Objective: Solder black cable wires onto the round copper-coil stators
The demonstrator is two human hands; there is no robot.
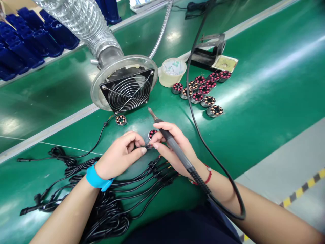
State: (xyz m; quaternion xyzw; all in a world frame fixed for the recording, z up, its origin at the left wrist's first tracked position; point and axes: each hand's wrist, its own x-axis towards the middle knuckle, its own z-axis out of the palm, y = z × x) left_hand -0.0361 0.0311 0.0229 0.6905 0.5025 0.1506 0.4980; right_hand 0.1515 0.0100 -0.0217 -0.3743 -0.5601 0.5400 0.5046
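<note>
My left hand, with a blue wristband, is closed in a pinch on the end of a black cable. My right hand grips a soldering iron like a pen, tip pointing up and left, while its fingers also pinch the same cable end. A small round coil part with red windings lies on the green table just behind my fingertips. Another round coil part, joined to a black cable, lies near the fan.
A fume extractor fan on a ribbed silver hose stands behind my hands. Several round coil parts are grouped at the right, by a tape roll and an iron stand. A bundle of black cables lies near me. Blue parts at far left.
</note>
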